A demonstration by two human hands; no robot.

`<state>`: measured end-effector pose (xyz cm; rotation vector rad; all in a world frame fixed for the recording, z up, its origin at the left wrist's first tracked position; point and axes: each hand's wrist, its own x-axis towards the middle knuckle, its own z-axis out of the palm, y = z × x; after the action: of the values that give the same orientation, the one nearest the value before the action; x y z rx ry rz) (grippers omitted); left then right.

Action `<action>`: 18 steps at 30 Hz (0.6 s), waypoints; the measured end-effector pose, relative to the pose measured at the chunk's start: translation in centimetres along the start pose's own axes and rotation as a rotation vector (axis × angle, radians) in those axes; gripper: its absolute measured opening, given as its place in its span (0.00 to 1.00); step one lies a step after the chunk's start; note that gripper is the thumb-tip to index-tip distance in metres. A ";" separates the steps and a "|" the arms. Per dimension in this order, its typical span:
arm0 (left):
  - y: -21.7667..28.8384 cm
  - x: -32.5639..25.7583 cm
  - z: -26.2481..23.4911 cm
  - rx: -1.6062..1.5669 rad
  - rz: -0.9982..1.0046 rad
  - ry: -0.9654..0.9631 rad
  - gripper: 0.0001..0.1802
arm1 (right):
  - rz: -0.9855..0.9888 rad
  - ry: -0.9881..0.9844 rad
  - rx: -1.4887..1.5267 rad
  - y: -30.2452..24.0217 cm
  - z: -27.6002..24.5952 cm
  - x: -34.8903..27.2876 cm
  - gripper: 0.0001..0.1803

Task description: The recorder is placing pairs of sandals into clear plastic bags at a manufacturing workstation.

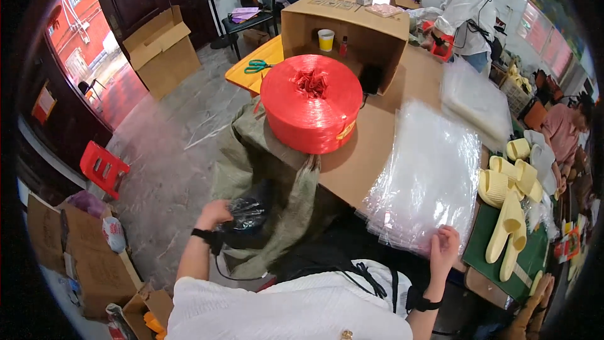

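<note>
My left hand, low on the left, is closed on a black item in shiny plastic wrapping. That item is at the opening of a drab olive woven sack, which hangs at the table's edge. My right hand has its fingers curled at the near corner of a stack of clear plastic bags, pinching at the edge. What lies under those fingertips is partly hidden. Between and beyond my hands, a large roll of red plastic twine stands on the cardboard-covered table, over the sack's edge.
Behind the twine, an open cardboard box lies on its side with a yellow-white cup inside. Green-handled scissors lie left of it. Pale yellow slippers are at right. A red stool stands on the floor. Other people work at right.
</note>
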<state>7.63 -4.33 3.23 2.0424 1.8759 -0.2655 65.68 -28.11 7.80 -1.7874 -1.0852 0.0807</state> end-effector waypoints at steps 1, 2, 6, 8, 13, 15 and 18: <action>2.2 1.3 0.6 0.078 -0.032 -0.089 0.23 | 0.015 0.001 0.035 0.3 0.0 0.1 0.10; 3.6 2.9 1.8 0.156 -0.065 -0.178 0.23 | 0.013 0.000 0.030 0.3 0.1 0.1 0.10; 2.1 10.1 11.7 -0.067 -0.056 -0.171 0.18 | -0.047 -0.027 -0.029 -0.6 0.2 0.1 0.10; 3.1 11.7 13.3 -1.459 -0.581 -0.182 0.15 | -0.065 -0.024 -0.078 -0.9 -0.1 -0.1 0.10; -7.5 15.0 19.7 -1.181 -0.915 0.401 0.12 | -0.026 -0.060 0.027 -1.2 -0.1 0.5 0.09; -9.2 15.4 20.6 -0.476 -0.666 0.363 0.15 | -0.022 -0.041 -0.006 -1.0 0.0 0.2 0.08; -11.3 12.8 19.9 -0.054 -0.605 0.294 0.22 | -0.040 -0.043 -0.019 -1.4 -0.2 0.3 0.08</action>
<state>-0.28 0.60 -21.25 1.4902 2.6223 -0.0586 65.11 -27.91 9.12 -1.7872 -1.1553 0.0847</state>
